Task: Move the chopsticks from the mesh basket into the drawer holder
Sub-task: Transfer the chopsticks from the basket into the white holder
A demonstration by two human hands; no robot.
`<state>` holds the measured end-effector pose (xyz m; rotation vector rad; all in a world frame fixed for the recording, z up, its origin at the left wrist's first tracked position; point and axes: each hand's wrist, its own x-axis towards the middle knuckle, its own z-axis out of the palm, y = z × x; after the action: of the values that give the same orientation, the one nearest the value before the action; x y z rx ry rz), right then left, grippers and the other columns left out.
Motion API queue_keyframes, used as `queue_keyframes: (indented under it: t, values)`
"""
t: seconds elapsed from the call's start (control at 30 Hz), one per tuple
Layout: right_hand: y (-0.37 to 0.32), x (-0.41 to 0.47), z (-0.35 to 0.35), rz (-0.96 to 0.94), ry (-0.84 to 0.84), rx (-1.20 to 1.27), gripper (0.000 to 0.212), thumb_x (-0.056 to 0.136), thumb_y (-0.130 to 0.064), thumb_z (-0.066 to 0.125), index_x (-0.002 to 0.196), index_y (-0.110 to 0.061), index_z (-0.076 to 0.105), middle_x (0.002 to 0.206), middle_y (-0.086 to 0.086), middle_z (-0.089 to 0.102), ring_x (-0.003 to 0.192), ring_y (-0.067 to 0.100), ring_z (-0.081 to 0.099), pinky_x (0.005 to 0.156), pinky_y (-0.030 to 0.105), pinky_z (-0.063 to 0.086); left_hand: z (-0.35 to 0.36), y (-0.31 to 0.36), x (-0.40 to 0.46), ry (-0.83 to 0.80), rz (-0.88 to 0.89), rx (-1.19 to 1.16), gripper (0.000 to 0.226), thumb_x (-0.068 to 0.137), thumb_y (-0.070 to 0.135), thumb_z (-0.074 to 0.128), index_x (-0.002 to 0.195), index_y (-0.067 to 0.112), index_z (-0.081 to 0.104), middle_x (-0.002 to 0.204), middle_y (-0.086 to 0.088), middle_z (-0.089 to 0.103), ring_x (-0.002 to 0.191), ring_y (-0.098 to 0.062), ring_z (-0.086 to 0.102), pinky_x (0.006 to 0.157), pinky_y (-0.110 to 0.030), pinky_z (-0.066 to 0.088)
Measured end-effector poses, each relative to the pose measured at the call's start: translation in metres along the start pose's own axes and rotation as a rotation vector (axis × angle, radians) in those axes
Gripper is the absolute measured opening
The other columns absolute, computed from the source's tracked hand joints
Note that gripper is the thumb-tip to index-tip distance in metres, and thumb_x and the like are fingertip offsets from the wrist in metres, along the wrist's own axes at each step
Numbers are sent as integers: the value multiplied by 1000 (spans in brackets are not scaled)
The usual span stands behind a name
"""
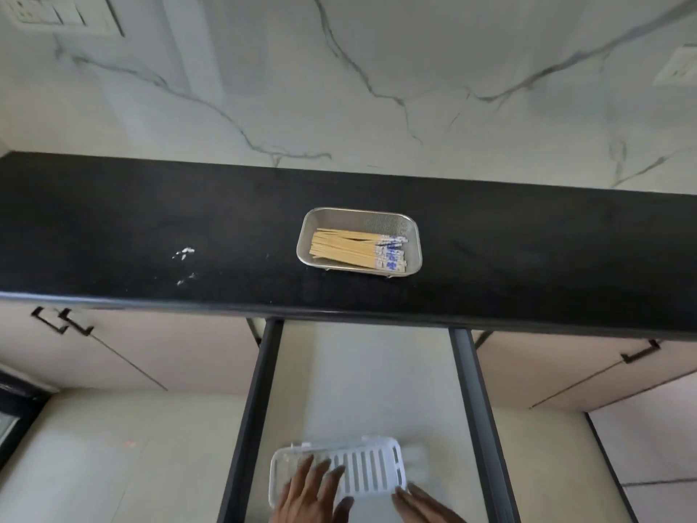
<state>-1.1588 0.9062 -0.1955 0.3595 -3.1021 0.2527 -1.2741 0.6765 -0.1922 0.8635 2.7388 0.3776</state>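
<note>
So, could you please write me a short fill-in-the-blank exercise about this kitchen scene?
1. The chopsticks lie in the mesh basket on the ____ countertop.
2. The white holder sits inside the open ____.
3. The left hand rests on the ____.
4. The chopsticks' decorated ends carry ____ markings.

Missing words: black; drawer; holder; blue
</note>
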Motion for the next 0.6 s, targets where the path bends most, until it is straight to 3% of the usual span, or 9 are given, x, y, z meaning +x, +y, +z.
queue_keyframes:
  t: [0.07,0.13,0.2,0.23,0.4,0.5,0.6]
  values:
    - [16,38,-18,62,2,131,50,100,-42,30,115,-29,76,128,-21,65,140,-5,35,105,7,29,-16,5,32,41,-14,-21,74,102,63,13,99,37,82,101,15,79,95,-12,79,62,-23,61]
    - [30,75,-40,112,73,217,42,85,-44,50,116,-32,75,127,-22,66,123,-5,57,91,9,45,-47,17,62,77,3,-80,61,104,61,18,118,39,73,114,21,74,110,-6,73,72,-20,60]
    - [56,120,-62,146,110,214,46,89,-42,56,134,-31,64,138,-15,61,127,0,55,97,14,45,-75,28,101,121,32,-219,51,105,58,25,141,38,56,136,20,63,129,-5,59,100,-25,54]
    - [73,144,-72,148,109,222,48,93,-40,57,139,-30,58,143,-11,58,131,5,54,102,19,45,-89,31,124,172,37,-268,49,106,56,29,146,37,51,142,18,59,133,-6,56,107,-28,50]
    - [143,273,-138,132,289,266,44,92,-31,61,135,-21,61,135,-1,65,125,18,59,97,36,53,-155,35,248,439,-1,-262,31,101,34,48,125,25,65,115,1,74,104,-25,70,85,-37,56]
    - [176,333,-163,149,286,204,43,93,-30,60,135,-21,59,133,-1,65,121,22,60,94,40,54,-183,30,307,457,-137,-365,35,101,32,49,129,20,67,120,0,76,105,-26,72,90,-38,57]
    - [206,378,-160,160,139,152,46,92,-31,64,136,-19,58,133,2,64,122,26,59,97,40,51,-198,32,352,408,-411,-587,38,102,27,50,136,14,61,119,-3,75,110,-27,68,96,-33,52]
